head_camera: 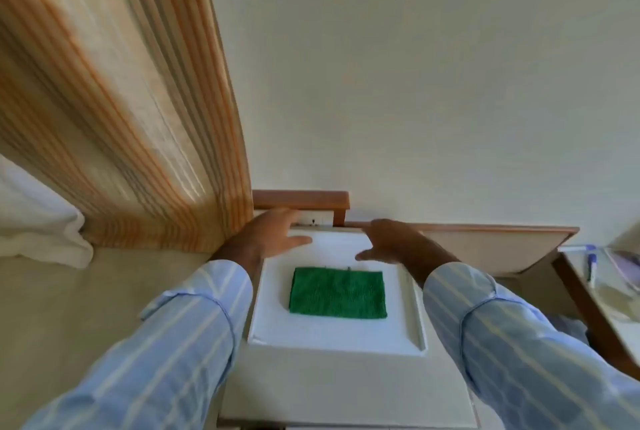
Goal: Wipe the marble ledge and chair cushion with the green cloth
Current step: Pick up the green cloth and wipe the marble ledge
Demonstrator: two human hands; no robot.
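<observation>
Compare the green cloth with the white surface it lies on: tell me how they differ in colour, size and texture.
The green cloth is deep green; the white surface under it is plain white. The green cloth is much smaller, covering only the middle of the white surface, whose bare margins show on every side. The green cloth looks nubby and soft; the white surface looks smooth, with a raised border. Both are rectangular, lie flat, and neither hand is touching the cloth.
</observation>
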